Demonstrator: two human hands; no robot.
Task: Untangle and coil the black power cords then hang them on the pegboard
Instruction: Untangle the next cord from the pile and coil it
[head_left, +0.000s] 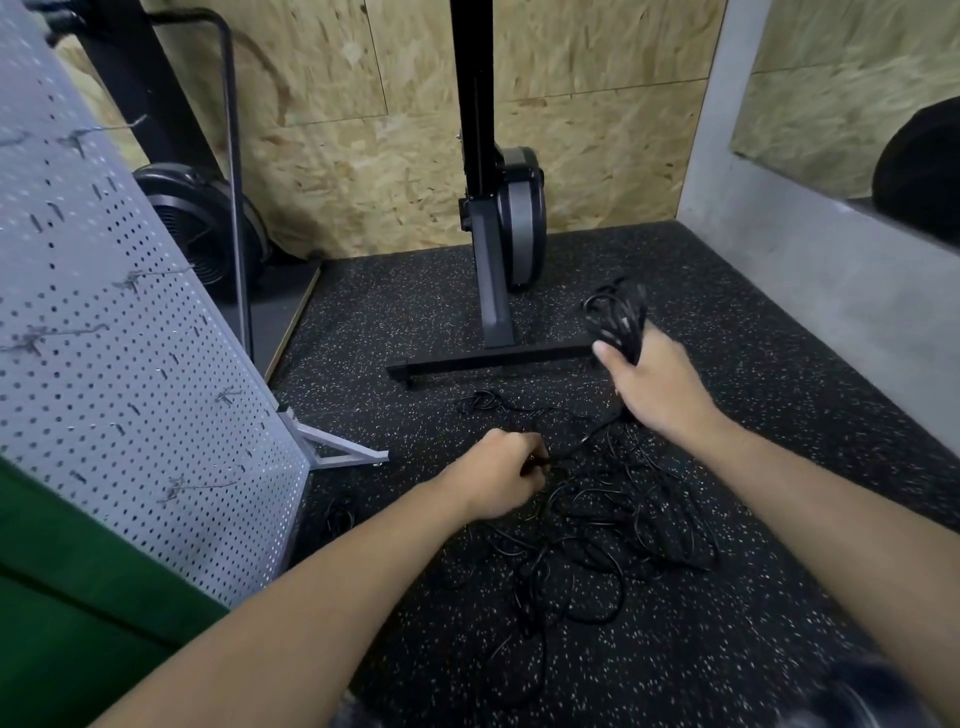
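so the pegboard stands off to the left, the cord tangle sprawls on the floor to its right, the left hand at its left edge, the coiled bundle in the right hand beyond it, and the upright rowing machine behind that, against the back wall.

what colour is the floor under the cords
Black floor with small pale speckles, under the black cords; seen in the head view.
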